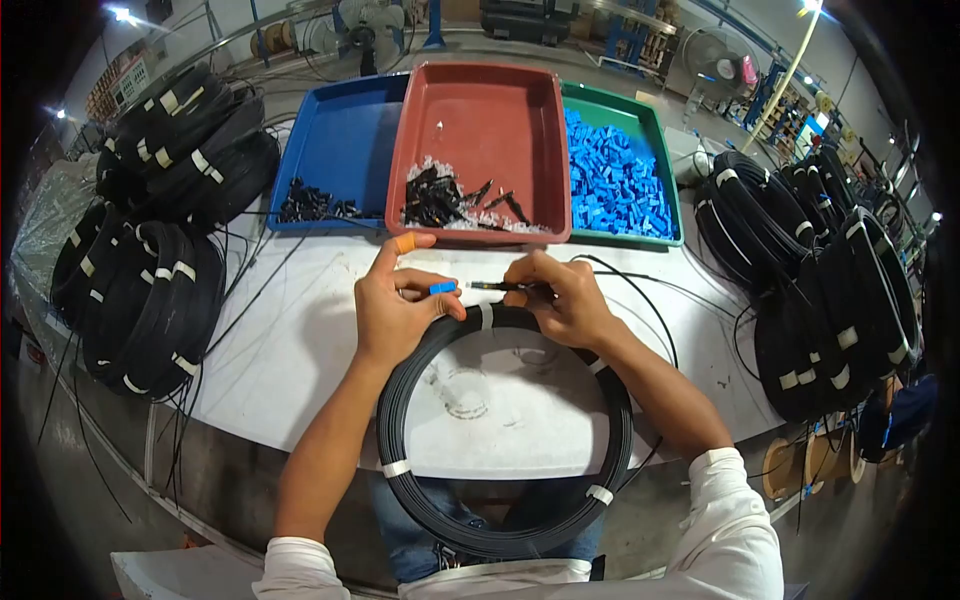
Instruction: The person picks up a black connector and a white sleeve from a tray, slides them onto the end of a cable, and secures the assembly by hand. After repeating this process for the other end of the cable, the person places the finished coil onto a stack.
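Between thumb and fingers, my left hand (392, 315) pinches a small blue connector housing (442, 288); its index finger, wrapped in orange tape, points up and away. Facing it from the right, my right hand (572, 305) grips a slim black cable connector (487, 286) with a pale tip. A small gap separates the blue housing from that tip. Below both hands, a coil of black cable (392, 410), bound with white tape, lies partly on the white table (310, 370) and hangs over its front edge above my lap.
Behind my hands stand a blue tray (345, 130) with small black parts, a red tray (490, 110) with black connectors and clear bits, and a green tray (672, 190) full of blue housings. Cable coils are stacked at left (185, 290) and right (840, 320), loose ends trailing.
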